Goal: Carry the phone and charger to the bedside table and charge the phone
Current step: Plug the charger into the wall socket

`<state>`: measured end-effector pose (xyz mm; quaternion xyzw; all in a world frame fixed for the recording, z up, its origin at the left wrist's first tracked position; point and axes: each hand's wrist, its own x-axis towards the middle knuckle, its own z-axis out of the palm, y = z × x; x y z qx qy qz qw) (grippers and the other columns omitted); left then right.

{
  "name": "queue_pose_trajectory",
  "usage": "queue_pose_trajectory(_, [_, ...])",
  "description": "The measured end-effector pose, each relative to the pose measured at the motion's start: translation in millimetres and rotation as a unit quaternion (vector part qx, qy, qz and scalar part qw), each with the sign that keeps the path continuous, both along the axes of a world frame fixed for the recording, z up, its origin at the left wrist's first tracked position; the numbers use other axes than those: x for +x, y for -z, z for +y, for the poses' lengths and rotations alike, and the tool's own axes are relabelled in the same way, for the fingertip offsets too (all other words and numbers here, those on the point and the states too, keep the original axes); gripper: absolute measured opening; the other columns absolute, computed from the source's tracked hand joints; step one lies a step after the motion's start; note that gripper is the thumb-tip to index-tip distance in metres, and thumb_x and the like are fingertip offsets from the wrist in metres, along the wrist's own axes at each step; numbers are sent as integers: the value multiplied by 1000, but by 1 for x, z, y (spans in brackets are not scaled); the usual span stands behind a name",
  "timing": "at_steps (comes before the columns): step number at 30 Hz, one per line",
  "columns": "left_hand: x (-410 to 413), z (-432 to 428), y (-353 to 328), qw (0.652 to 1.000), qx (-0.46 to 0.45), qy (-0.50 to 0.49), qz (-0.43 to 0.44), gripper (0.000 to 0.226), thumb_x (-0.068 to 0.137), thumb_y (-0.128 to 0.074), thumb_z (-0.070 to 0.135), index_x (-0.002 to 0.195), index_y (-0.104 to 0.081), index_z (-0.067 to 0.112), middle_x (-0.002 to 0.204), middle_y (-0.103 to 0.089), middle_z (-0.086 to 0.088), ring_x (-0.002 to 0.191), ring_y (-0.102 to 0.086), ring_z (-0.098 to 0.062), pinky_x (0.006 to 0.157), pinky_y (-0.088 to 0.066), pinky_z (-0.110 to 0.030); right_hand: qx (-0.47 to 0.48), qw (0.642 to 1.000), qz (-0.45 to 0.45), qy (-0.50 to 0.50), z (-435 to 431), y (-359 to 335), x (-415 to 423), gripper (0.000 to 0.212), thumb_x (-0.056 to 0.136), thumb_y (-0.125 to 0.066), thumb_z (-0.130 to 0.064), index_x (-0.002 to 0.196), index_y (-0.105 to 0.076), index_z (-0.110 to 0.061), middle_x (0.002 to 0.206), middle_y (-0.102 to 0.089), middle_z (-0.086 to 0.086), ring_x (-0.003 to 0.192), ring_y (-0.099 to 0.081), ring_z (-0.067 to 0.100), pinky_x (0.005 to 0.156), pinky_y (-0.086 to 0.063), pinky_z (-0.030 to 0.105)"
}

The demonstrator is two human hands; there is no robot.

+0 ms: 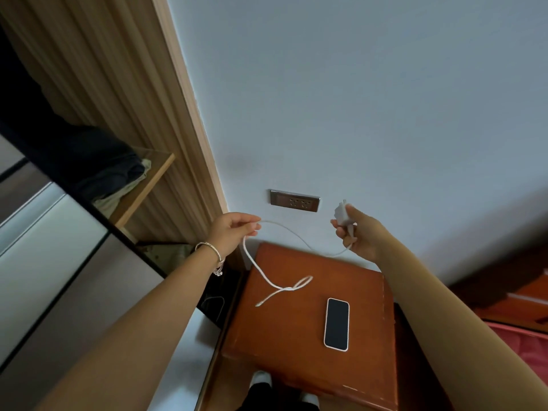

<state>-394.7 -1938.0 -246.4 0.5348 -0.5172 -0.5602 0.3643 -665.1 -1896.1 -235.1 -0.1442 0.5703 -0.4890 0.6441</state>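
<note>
A phone [337, 323] with a white rim lies screen up on the brown bedside table [293, 345], unplugged. My right hand [360, 234] grips the white charger plug [342, 215], prongs up, just right of the wall socket [295, 200]. My left hand [234, 231] pinches the white cable [267, 277] to the left of the socket. From there the cable drops in a loop onto the table, and its free end lies left of the phone.
A wooden wardrobe [124, 93] with folded clothes on a shelf stands at the left, beside a mirrored sliding door [44, 262]. A red bed edge [522, 345] is at the right. The pale wall rises behind the table. My feet show below the table's front edge.
</note>
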Motion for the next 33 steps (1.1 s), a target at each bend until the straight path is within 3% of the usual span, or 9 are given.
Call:
queue_pose_trajectory(3, [4, -7, -1, 1000, 16, 18, 20, 18, 88, -55, -7, 102, -65, 0, 83, -67, -9, 64, -69, -3, 79, -53, -28, 18, 1000, 4, 17, -11, 6, 13, 27, 100, -40, -29, 117, -46, -8, 85, -57, 11, 48, -52, 10, 30, -27, 12])
queue_pose_trajectory(7, [7, -20, 6, 997, 55, 31, 35, 17, 89, -55, -5, 100, -65, 2, 87, -68, -10, 76, -68, -13, 84, -52, -31, 16, 999, -5, 28, -21, 13, 27, 23, 98, -34, -15, 117, -43, -4, 88, -57, 12, 51, -53, 10, 32, -27, 13])
queue_pose_trajectory(13, [3, -33, 17, 994, 88, 47, 40, 16, 88, -57, -3, 93, -67, 9, 89, -70, -9, 80, -68, -18, 84, -55, -32, 31, 998, -35, 39, -31, 26, 34, 26, 97, -43, -14, 119, -46, -1, 93, -64, 10, 58, -69, 10, 50, -41, 17])
queue_pose_trajectory(17, [6, -40, 25, 994, 101, 33, 31, 19, 88, -56, -4, 90, -67, 12, 90, -69, -10, 83, -68, -21, 86, -54, -34, 36, 997, -43, 45, -46, 41, 35, 23, 95, -46, -12, 115, -48, -1, 93, -64, 13, 54, -69, 10, 43, -44, 15])
queue_pose_trajectory(22, [9, -46, 39, 992, 127, 11, 7, 19, 88, -56, -5, 92, -66, 10, 90, -69, -10, 82, -67, -19, 86, -54, -34, 21, 1000, 11, -5, -67, 71, 37, 16, 94, -52, -21, 99, -57, -6, 92, -63, 11, 49, -59, 4, 34, -34, 15])
queue_pose_trajectory(26, [9, -50, 52, 988, 154, -30, 4, 19, 88, -55, -6, 102, -65, 2, 91, -69, -13, 82, -67, -21, 85, -54, -34, 34, 993, 97, -54, -83, 95, 40, 26, 92, -55, -28, 81, -61, -5, 85, -67, 10, 51, -54, 7, 38, -34, 16])
queue_pose_trajectory(30, [5, -55, 63, 982, 180, -57, 20, 20, 88, -55, -6, 104, -65, 1, 90, -69, -14, 83, -67, -23, 85, -54, -35, 35, 981, 176, -71, -93, 115, 40, 33, 88, -62, -28, 98, -68, 2, 61, -59, 2, 35, -44, 2, 35, -32, 15])
queue_pose_trajectory(33, [0, -59, 71, 976, 201, -78, 36, 19, 88, -55, -5, 103, -65, 1, 90, -69, -15, 84, -68, -25, 85, -55, -36, 43, 988, 142, -45, -102, 127, 39, 39, 90, -61, -27, 104, -63, 8, 73, -66, 3, 40, -54, -1, 35, -35, 13])
